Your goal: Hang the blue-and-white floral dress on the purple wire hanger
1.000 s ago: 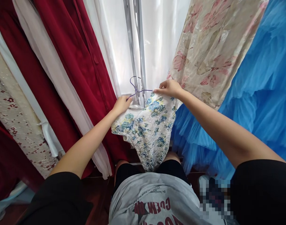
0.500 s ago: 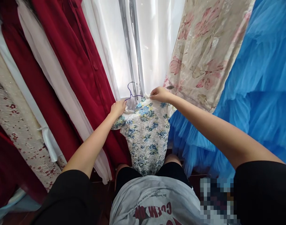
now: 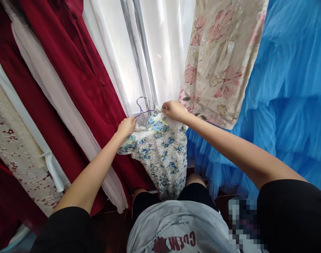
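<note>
A white garment with blue flowers and short sleeves (image 3: 165, 151) hangs in front of my legs, on a thin purple hanger (image 3: 141, 111) whose hook points up and away from me. My left hand (image 3: 126, 127) is closed round the hanger's left arm, next to the garment's left shoulder; its fingertips are partly hidden. At the other shoulder my right hand (image 3: 175, 110) pinches the white edge of the neckline. The hanger's right end is hidden under the cloth.
Long dark red dresses (image 3: 78, 88) and a pale pink one (image 3: 57, 77) hang at the left. White cloth with grey ribbons (image 3: 139, 45) hangs ahead. To the right are a beige floral dress (image 3: 215, 70) and a ruffled blue tulle gown (image 3: 294, 123).
Both hands have shifted slightly left in view with the garment and hanger. The left sleeve now spreads out a little more. Both grips look the same as before.
</note>
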The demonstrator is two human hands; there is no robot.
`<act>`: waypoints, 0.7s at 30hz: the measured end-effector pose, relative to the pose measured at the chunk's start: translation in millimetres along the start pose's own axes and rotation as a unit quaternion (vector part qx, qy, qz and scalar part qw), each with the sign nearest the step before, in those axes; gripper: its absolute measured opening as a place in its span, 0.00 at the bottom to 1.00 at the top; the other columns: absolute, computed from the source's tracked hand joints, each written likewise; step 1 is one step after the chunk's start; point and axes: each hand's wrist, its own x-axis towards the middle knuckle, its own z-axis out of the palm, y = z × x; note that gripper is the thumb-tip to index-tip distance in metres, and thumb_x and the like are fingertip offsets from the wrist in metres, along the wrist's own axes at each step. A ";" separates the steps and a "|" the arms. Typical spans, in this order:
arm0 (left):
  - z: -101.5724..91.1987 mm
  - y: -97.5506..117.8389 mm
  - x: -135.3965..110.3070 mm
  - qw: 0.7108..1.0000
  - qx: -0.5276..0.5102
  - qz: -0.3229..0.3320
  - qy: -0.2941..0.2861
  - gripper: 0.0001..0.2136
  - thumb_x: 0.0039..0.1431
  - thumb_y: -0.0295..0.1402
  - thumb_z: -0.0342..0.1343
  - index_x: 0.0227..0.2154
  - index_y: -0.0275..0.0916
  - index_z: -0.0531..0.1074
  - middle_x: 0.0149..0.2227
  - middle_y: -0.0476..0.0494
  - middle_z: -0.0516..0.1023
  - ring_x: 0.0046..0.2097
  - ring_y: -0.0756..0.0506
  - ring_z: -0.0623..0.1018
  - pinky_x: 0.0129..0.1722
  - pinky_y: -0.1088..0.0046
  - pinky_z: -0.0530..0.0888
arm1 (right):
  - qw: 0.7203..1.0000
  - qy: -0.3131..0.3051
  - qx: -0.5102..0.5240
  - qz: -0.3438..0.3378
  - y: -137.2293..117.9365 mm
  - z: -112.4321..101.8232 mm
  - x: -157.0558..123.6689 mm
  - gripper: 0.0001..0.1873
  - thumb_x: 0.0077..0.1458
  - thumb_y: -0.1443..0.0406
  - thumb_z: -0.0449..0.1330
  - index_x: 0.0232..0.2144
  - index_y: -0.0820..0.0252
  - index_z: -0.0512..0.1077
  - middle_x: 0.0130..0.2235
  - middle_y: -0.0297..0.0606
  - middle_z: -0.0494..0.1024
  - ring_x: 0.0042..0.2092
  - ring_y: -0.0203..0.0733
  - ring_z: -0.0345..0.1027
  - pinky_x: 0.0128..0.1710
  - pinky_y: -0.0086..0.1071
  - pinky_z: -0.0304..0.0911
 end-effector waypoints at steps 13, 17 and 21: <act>30.1 79.0 -53.8 0.864 -0.444 0.075 0.225 0.25 0.71 0.53 0.43 0.29 0.39 0.73 0.40 0.38 0.82 0.48 0.42 0.82 0.50 0.68 0.74 | 0.966 -0.150 0.190 -0.086 -9.8 15.0 -26.0 0.18 0.65 0.58 0.60 0.50 0.64 0.77 0.45 0.46 0.83 0.45 0.46 0.75 0.48 0.36 0.66; 25.5 145.6 -46.2 0.697 -0.690 0.014 0.197 0.24 0.65 0.58 0.50 0.29 0.40 0.68 0.30 0.41 0.83 0.41 0.40 0.84 0.48 0.61 0.77 | 0.948 -0.102 0.274 -0.127 20.5 33.4 -51.0 0.27 0.67 0.46 0.51 0.35 0.60 0.78 0.37 0.36 0.80 0.41 0.44 0.72 0.43 0.33 0.64; 25.4 173.3 -30.2 0.665 -0.747 0.007 0.004 0.21 0.64 0.53 0.56 0.29 0.38 0.72 0.32 0.39 0.84 0.43 0.40 0.84 0.48 0.62 0.78 | 0.925 -0.026 0.377 -0.031 61.0 30.5 -98.6 0.28 0.59 0.43 0.58 0.23 0.59 0.70 0.23 0.31 0.68 0.27 0.36 0.60 0.28 0.30 0.55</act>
